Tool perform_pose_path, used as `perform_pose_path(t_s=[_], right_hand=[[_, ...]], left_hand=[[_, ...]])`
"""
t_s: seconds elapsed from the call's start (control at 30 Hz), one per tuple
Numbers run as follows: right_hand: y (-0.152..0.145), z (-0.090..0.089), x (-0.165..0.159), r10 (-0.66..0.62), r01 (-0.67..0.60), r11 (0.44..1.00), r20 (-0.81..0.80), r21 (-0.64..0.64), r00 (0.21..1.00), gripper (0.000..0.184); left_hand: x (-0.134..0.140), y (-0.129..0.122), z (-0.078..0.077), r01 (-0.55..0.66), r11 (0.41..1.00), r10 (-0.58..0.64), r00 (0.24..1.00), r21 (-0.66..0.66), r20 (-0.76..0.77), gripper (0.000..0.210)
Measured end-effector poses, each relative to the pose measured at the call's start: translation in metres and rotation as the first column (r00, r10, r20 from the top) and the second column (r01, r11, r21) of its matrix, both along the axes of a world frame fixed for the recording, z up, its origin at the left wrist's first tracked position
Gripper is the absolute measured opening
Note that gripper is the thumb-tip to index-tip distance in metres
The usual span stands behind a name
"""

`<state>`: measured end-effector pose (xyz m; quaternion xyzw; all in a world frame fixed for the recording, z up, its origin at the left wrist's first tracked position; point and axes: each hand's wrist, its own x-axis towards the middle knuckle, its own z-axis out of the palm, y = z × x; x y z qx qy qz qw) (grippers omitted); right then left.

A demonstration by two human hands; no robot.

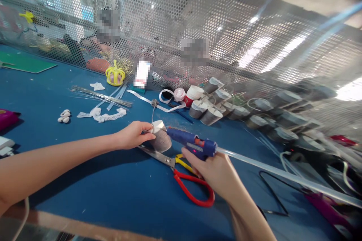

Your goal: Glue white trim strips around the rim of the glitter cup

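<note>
Pinched between the thumb and fingers of the left hand (pixel 134 134) was the white rim of a small grey cup (pixel 161 141), at the centre of the frame, while the right hand (pixel 216 171) was wrapped around a blue glue gun (pixel 185 140) just right of centre. Its nozzle pointed at the cup; whether the two touched, I could not tell. Blue table (pixel 118 188) spread across most of the lower frame, and a perforated panel (pixel 158 19) filled the upper part. More grey cups (pixel 208 118) sat clustered right of centre, several tilted. From the back of the gun a clear glue stick (pixel 254 162) ran toward the right edge. Scissors (pixel 170 162), one handle red and one yellow, lay below centre, partly hidden. Thin wires (pixel 104 97) were bunched left of centre, with white lace (pixel 98 115) beneath them. Near the panel sat a yellow crown-shaped piece (pixel 115 71). Small white lumps (pixel 65 117) lay together farther left.
</note>
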<state>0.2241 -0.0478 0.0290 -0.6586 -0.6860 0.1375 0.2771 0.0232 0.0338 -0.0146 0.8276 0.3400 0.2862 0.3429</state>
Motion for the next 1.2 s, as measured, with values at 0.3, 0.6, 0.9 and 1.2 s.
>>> perform_pose_path(t_s=[0.3,0.6,0.9,1.2], right_hand=[[0.003,0.002,0.003,-0.074,0.073,0.995,-0.001,-0.073,0.997,0.032],[-0.005,0.001,-0.011,0.053,-0.053,0.998,0.022,0.017,0.998,0.022],[0.0,0.001,0.004,0.038,-0.037,0.999,0.009,-0.03,0.999,0.019],[0.011,0.003,0.002,-0.137,0.097,0.976,-0.2,-0.197,0.97,0.028]], left_hand=[[-0.001,-0.001,0.003,0.02,1.0,-0.02,1.0,0.003,-0.006,0.021],[0.001,0.001,-0.001,-0.01,1.0,0.01,1.0,-0.017,0.012,0.025],[-0.001,0.001,-0.001,0.005,1.0,-0.005,1.0,-0.006,-0.008,0.023],[-0.002,0.0,0.003,0.026,0.999,-0.026,0.999,0.027,-0.026,0.022]])
